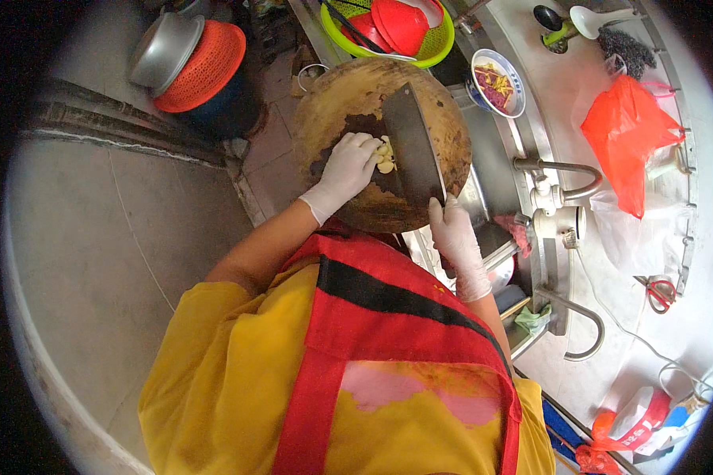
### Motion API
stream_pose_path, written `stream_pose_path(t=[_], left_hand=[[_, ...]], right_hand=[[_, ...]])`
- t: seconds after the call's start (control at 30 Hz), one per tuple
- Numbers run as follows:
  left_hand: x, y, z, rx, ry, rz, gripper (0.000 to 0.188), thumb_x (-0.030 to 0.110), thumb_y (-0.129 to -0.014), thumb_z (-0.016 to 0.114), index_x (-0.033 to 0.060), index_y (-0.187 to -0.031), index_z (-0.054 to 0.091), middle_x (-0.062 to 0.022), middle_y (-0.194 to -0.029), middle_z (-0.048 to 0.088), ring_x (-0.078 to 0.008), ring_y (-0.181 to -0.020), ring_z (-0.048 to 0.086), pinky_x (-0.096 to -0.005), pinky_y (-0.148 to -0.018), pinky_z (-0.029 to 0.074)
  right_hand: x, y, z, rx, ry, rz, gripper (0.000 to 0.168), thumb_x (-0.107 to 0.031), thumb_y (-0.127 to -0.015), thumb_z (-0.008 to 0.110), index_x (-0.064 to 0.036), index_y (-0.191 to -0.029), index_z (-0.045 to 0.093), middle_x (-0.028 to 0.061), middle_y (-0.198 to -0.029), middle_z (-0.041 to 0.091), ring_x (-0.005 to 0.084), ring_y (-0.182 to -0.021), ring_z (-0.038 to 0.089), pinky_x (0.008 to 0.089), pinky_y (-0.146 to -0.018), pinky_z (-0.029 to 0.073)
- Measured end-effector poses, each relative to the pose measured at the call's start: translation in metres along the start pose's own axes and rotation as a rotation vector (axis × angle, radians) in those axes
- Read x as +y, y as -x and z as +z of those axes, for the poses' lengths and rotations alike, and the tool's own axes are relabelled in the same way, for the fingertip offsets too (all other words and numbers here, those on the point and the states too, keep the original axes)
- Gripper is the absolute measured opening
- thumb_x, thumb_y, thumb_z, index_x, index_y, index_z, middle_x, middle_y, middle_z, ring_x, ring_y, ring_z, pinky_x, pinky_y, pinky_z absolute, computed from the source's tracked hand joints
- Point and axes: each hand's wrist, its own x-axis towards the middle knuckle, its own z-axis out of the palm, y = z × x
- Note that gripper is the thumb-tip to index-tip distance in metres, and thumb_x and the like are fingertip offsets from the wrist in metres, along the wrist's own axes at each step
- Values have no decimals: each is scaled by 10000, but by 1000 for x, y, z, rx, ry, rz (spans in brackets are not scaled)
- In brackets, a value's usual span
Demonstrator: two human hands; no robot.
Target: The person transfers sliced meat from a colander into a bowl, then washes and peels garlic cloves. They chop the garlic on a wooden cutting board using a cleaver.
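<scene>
A round wooden chopping block (327, 95) with dark, worn patches lies before me. My right hand (454, 234), in a white glove, grips the handle end of a broad cleaver (413, 148). Its dark blade stretches away from me across the block. Just left of the blade is a small heap of pale pieces, apparently garlic (385, 159). My left hand (347, 166), also gloved, has its bent fingertips against the heap's left side. Those fingers hide part of the heap, and whether they grip a piece is not visible.
Beyond the block, a green basket (445, 41) holds red bowls. A patterned bowl (520, 98) with shredded food stands right, near a curved tap (588, 172) and a sink (490, 154). A red plastic bag (630, 136) hangs farther right. An orange colander (229, 65) sits at left.
</scene>
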Motion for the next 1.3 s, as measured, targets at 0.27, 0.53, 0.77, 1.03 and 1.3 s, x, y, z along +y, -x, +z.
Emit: stream_pose_path(t=[0.27, 0.53, 0.77, 1.03, 1.3], left_hand=[[1, -4, 6, 1, -43, 30, 202, 97, -781, 571, 3, -959, 586, -136, -986, 561, -312, -930, 521, -384, -824, 437], [7, -5, 0, 88, 20, 13, 197, 124, -758, 606, 18, -924, 592, -128, -902, 541, -312, -875, 526, -393, -773, 441], [2, -10, 13, 67, -88, -43, 133, 130, -743, 603, 29, -824, 633, -101, -829, 533, -299, -832, 522, -396, -737, 441], [8, -14, 12, 70, -129, -86, 154, 135, -738, 606, 35, -849, 644, -100, -857, 531, -289, -856, 525, -390, -748, 446], [4, -13, 4, 91, 19, 49, 144, 113, -742, 609, 44, -865, 639, -102, -912, 542, -269, -885, 527, -364, -780, 448]], right_hand=[[0, -26, 18, 174, 1, -146, 299, -242, -885, 460, 46, -914, 533, 300, -734, 580, 447, -763, 578, 481, -671, 462], [-2, 0, -9, 56, 1, -63, 298, -247, -885, 464, 41, -922, 528, 286, -699, 577, 440, -720, 582, 485, -629, 453], [3, 2, -12, 27, -3, -49, 295, -246, -884, 474, 44, -904, 526, 282, -673, 568, 436, -703, 582, 485, -610, 446], [12, 0, -8, 63, -44, -51, 289, -250, -880, 482, 36, -882, 526, 282, -686, 570, 442, -715, 577, 483, -609, 450], [19, -20, -8, 319, 321, -216, 245, -251, -834, 555, -8, -851, 533, 233, -691, 589, 367, -656, 607, 462, -588, 480]])
